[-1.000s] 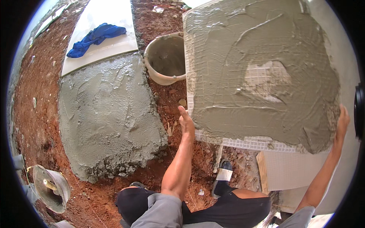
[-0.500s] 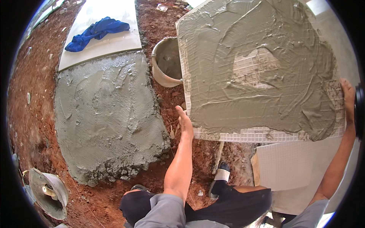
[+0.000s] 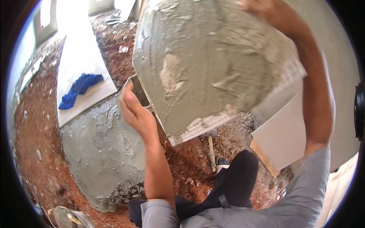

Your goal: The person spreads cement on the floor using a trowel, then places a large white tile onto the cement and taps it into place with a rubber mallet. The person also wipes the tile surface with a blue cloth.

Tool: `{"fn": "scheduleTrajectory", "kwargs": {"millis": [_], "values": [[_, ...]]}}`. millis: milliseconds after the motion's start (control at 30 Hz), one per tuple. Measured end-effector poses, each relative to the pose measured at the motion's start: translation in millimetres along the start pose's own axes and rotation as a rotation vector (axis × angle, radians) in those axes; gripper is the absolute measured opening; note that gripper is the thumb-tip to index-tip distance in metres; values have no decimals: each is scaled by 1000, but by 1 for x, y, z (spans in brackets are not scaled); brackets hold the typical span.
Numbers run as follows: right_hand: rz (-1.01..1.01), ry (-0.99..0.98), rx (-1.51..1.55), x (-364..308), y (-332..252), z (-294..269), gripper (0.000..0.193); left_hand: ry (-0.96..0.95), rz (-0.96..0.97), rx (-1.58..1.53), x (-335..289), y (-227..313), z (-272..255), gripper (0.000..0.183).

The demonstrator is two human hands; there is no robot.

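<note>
A large tile is tilted in front of me, its ribbed back smeared with wet grey mortar except for a bare patch and edge strips. My right hand grips its far right edge, with the arm curving around the tile's right side. Close beside the tile's left edge is my left hand, fingers stretched out and slightly blurred. Between those fingers and the tile, part of a bucket shows; the tile hides the rest. To the left, a bed of wet mortar covers the ground.
A pale laid tile with a crumpled blue cloth on it adjoins the mortar bed. A mallet lies by my foot. More tiles lean at the right, with a wooden strip. Another bucket stands at lower left.
The tile has turned and shifted left. My right hand has gone from its right side to the far edge. My left hand has moved left and up, its fingers now off the edge.
</note>
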State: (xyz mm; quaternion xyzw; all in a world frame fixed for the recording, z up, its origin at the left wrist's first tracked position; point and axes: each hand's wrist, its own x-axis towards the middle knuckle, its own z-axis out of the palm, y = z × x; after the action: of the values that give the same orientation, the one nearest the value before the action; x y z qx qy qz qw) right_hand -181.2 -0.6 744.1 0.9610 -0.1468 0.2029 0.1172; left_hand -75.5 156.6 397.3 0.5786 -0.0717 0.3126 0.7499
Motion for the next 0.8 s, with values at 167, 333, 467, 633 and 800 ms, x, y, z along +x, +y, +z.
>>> {"fn": "scheduleTrajectory", "kwargs": {"millis": [167,333,467,633,800], "values": [[-280,-83,302,9,-21,-4,31,-220,1251,5,63,208,44,42],[-443,-70,465,5,-33,4,38,-351,1174,418,28,289,45,34],[-513,24,617,9,-29,29,47,-371,950,682,9,286,41,31],[-337,232,924,16,-2,139,60,-406,1930,1062,62,293,23,42],[317,65,1248,-51,-29,361,74,-186,964,1036,63,268,14,34]]}}
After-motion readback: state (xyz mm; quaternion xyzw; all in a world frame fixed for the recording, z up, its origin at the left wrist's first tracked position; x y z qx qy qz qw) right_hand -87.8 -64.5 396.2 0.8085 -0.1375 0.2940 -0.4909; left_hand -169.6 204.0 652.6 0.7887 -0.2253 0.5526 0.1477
